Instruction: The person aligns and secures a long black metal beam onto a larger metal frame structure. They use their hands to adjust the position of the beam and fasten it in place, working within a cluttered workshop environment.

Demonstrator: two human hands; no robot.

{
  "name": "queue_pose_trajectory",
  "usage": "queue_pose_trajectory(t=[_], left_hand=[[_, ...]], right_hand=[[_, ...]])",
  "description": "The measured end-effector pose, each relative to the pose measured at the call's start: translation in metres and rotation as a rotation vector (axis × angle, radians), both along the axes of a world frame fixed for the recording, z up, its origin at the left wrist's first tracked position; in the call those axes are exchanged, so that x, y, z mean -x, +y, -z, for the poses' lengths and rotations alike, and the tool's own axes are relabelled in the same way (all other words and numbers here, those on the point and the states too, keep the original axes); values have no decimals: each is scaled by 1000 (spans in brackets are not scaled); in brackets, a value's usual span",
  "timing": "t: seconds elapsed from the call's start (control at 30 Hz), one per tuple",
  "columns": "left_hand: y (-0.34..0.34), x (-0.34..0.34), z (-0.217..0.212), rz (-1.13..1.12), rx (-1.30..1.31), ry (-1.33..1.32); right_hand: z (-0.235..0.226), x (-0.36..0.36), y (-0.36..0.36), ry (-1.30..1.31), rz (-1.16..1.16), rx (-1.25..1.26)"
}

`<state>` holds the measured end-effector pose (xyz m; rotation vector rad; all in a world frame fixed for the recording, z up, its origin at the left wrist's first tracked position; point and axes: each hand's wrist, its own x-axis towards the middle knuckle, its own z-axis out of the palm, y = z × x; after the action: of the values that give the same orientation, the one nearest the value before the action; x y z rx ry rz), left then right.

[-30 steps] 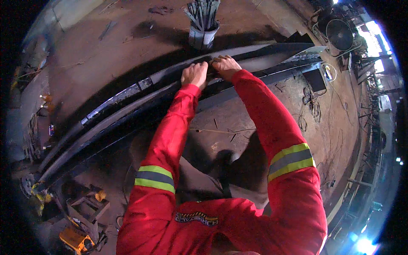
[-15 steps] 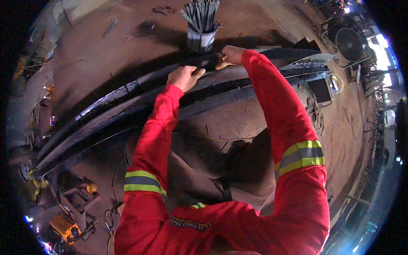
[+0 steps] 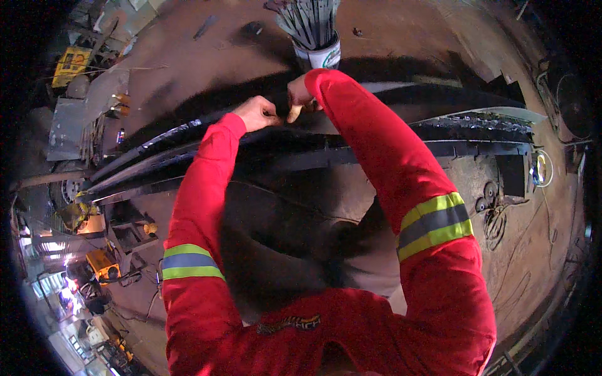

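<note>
Both of my hands are close together over a long dark metal beam [image 3: 238, 150] that runs across the floor in front of me. My left hand [image 3: 256, 114] is closed, its thumb and fingers curled together at the beam's far edge. Just to the right, my right hand [image 3: 301, 99] bends downward with its fingers drawn in, its tips near those of the left. Anything between the fingers is too small and dark to make out. Shiny silvery patches mark the beam's upper strip to the left.
Beyond my hands stands a white bucket [image 3: 318, 57] full of thin metal strips [image 3: 307, 24]. An orange box-shaped machine [image 3: 103, 266] and an open metal box [image 3: 132, 235] lie at lower left. Coiled cable [image 3: 495, 229] rests on the floor at right, near a pale hose loop [image 3: 544, 168].
My hands have moved left along the beam, away from the bucket, and closer to each other. The whole view has shifted, showing more of the cluttered left side.
</note>
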<state>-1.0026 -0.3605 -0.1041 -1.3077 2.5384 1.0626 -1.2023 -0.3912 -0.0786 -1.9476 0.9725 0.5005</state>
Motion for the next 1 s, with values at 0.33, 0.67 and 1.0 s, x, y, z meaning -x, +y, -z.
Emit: queue_pose_trajectory(t=[0.33,0.67,1.0], left_hand=[[-12,-4,18,-13,5,-6],[18,7,2,60,384,58],[30,3,21,18,525,256]], right_hand=[[4,-8,-4,70,81,-22],[-7,-25,24,30,-151,453],[24,-34,44,-21,-68,706]])
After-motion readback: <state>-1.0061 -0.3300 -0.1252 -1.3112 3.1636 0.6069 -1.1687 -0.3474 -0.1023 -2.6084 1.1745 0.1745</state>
